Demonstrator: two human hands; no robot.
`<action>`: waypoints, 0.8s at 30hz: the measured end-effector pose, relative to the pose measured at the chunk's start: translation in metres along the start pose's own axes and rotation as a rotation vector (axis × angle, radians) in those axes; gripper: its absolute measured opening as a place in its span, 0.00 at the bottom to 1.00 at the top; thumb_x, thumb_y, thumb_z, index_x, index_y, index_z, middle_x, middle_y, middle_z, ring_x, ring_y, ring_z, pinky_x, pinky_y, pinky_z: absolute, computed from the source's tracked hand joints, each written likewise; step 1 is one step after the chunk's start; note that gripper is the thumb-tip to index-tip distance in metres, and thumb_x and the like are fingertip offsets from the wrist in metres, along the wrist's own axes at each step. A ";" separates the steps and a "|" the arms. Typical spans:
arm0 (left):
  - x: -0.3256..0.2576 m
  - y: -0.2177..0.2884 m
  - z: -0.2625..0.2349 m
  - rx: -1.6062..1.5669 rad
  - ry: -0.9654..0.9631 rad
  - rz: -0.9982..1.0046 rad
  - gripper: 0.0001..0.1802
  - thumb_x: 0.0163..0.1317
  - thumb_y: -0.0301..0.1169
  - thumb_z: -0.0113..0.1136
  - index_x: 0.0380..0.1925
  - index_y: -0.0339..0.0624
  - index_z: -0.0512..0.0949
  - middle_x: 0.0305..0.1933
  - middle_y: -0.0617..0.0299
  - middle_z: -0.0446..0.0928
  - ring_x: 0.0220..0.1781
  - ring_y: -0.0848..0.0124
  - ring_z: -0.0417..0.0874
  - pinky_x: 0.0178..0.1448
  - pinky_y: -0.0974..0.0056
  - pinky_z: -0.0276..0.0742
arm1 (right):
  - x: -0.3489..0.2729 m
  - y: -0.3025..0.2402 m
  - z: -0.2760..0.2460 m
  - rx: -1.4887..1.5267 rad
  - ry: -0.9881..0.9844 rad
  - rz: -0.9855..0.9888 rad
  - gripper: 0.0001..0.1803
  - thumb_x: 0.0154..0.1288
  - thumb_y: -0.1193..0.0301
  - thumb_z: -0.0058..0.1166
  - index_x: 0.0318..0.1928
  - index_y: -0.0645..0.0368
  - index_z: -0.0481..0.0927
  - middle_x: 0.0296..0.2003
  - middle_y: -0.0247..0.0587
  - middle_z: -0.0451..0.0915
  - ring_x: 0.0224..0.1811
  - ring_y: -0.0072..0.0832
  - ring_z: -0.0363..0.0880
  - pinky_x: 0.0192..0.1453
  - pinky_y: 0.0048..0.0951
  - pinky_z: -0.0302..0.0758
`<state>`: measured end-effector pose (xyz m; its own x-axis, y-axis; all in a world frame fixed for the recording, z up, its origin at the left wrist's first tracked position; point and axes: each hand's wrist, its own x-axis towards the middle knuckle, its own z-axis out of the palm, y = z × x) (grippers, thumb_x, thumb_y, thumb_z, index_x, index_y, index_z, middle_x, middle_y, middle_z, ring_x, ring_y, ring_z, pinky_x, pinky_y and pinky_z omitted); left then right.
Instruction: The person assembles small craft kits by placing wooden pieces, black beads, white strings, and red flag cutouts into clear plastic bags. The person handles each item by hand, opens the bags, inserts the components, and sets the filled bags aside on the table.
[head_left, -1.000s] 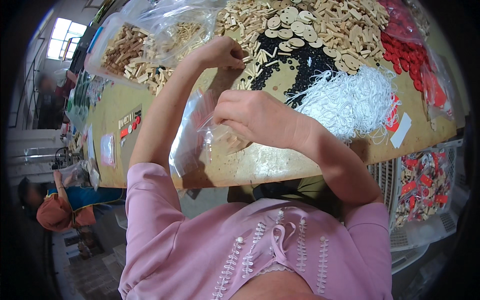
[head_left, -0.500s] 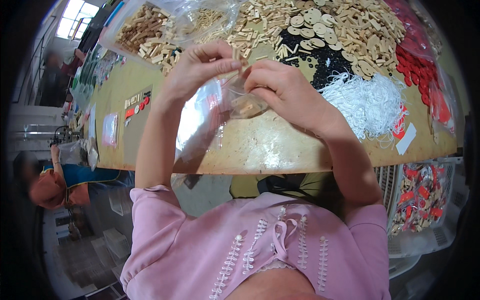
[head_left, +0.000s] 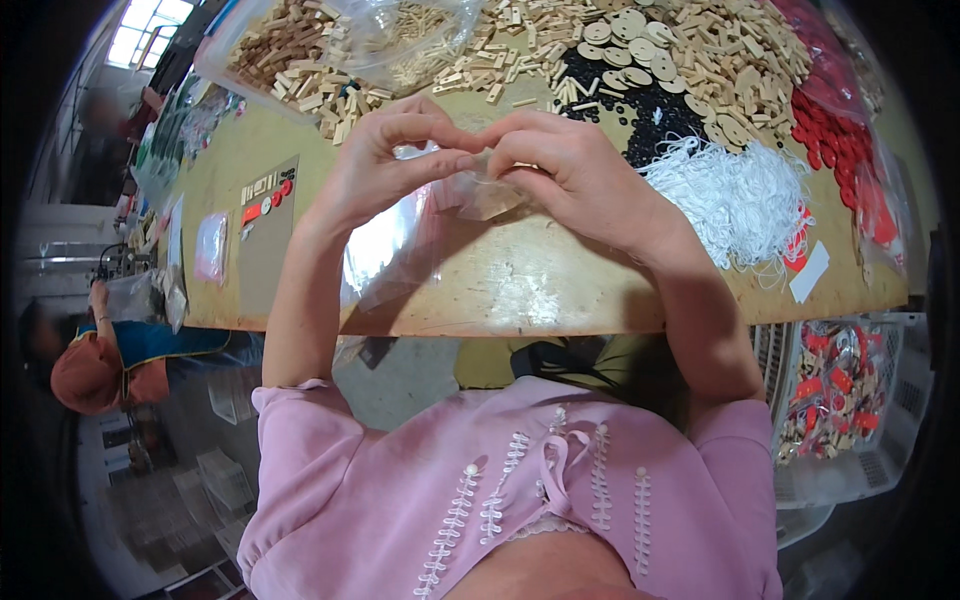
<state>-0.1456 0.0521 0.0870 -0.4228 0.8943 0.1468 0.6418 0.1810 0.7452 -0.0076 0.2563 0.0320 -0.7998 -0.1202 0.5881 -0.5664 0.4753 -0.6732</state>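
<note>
My left hand (head_left: 385, 160) and my right hand (head_left: 570, 170) meet above the yellow table (head_left: 520, 290), fingertips touching. Between them they pinch the top of a small clear plastic bag (head_left: 480, 195) with a few pale wooden pieces inside. More clear bags (head_left: 385, 255) hang and lie under my left wrist. Beyond the hands lie heaps of wooden pieces (head_left: 700, 50), black beads (head_left: 640, 100), white string (head_left: 735, 195) and red pieces (head_left: 835, 135).
A clear bag of wooden sticks (head_left: 330, 50) lies at the far left. A card with sample pieces (head_left: 265, 225) rests on the table's left part. A white crate of red and wooden parts (head_left: 840, 400) stands at my right. Another person (head_left: 90, 365) sits at left.
My left hand came back from the wooden heap to meet the right hand. Both hands now hold the small bag closer to me, pinching its top.
</note>
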 end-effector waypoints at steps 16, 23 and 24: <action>0.050 -0.022 0.078 -0.256 -0.073 -0.145 0.14 0.71 0.29 0.65 0.54 0.37 0.81 0.40 0.64 0.84 0.44 0.76 0.84 0.49 0.68 0.81 | -0.019 -0.051 0.019 0.165 -0.267 -0.123 0.05 0.64 0.76 0.60 0.41 0.61 0.82 0.39 0.44 0.83 0.44 0.43 0.84 0.49 0.40 0.81; 0.121 -0.025 0.144 0.267 -0.073 0.122 0.29 0.62 0.41 0.73 0.62 0.48 0.79 0.49 0.47 0.78 0.48 0.52 0.84 0.54 0.54 0.81 | -0.083 -0.097 0.001 0.031 -0.068 -0.042 0.10 0.58 0.80 0.62 0.42 0.63 0.80 0.38 0.45 0.81 0.43 0.44 0.83 0.46 0.41 0.81; 0.126 -0.028 0.149 0.249 -0.093 0.164 0.28 0.62 0.41 0.73 0.61 0.48 0.79 0.49 0.47 0.79 0.48 0.51 0.83 0.55 0.54 0.81 | -0.093 -0.098 -0.004 0.011 -0.074 0.011 0.11 0.59 0.83 0.63 0.43 0.64 0.82 0.39 0.45 0.82 0.43 0.45 0.83 0.46 0.40 0.80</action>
<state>-0.1217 0.2206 -0.0120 -0.2475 0.9515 0.1829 0.8387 0.1158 0.5322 0.1234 0.2239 0.0449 -0.8183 -0.1795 0.5460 -0.5594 0.4671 -0.6848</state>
